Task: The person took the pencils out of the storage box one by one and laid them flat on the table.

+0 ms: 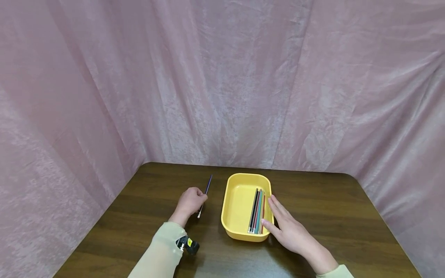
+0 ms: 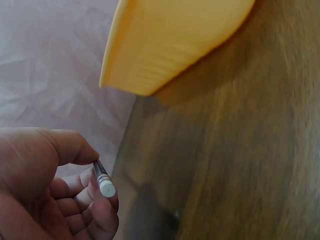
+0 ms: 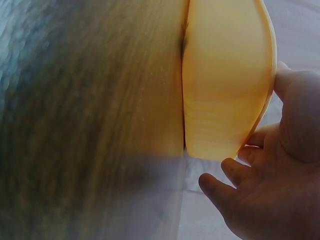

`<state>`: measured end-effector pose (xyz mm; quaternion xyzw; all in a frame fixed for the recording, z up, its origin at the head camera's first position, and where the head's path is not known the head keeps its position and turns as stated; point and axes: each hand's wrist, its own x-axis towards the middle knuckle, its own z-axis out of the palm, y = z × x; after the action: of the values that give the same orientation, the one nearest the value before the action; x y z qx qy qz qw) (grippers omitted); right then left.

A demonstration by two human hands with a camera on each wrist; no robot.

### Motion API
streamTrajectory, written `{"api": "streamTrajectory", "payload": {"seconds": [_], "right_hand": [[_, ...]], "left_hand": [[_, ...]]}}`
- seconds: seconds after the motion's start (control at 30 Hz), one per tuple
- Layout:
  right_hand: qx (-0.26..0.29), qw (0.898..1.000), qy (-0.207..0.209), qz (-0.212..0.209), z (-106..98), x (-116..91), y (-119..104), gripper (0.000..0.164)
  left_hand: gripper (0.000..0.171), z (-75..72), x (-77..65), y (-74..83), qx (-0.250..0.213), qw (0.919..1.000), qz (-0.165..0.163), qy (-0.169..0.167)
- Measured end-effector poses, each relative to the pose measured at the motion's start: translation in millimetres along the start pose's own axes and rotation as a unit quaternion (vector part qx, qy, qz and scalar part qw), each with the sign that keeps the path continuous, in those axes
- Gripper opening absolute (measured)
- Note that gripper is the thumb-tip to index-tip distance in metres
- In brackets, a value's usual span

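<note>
Left hand (image 1: 189, 201), pencil (image 1: 208, 184) — slanting away rightward, eraser (image 2: 107, 188) nearest

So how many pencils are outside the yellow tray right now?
1: a pencil, pinched in the left hand, to the left of the yellow tray. No other shows outside it, though that hand could be hiding one.

From the near side, the head view looks forward and down across the table (image 1: 330, 220) to its far corners, while both wrist views, close and tilted sideways, share the yellow tray (image 1: 240, 204) with it, the right one's blurred foreground probably being table.
</note>
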<state>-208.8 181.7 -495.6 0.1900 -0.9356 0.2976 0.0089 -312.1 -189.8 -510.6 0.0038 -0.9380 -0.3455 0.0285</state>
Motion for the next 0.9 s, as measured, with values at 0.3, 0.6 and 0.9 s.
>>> {"api": "streamTrajectory", "payload": {"seconds": [0.3, 0.6, 0.9], "right_hand": [[-0.001, 1.000, -0.002, 0.001, 0, 1, 0, 0.087], [0.001, 1.000, -0.005, 0.002, -1, 0, 0, 0.087], [-0.001, 1.000, 0.001, 0.002, -1, 0, 0, 0.086]], "left_hand": [[0.022, 30.1, 51.5, -80.5, 0.048, 0.9987, -0.017, -0.003], [0.027, 29.6, 40.8, -76.6, 0.053, 0.9980, -0.034, -0.009], [0.044, 4.7, -8.5, 1.0, 0.050, 0.9980, -0.036, -0.012]]}}
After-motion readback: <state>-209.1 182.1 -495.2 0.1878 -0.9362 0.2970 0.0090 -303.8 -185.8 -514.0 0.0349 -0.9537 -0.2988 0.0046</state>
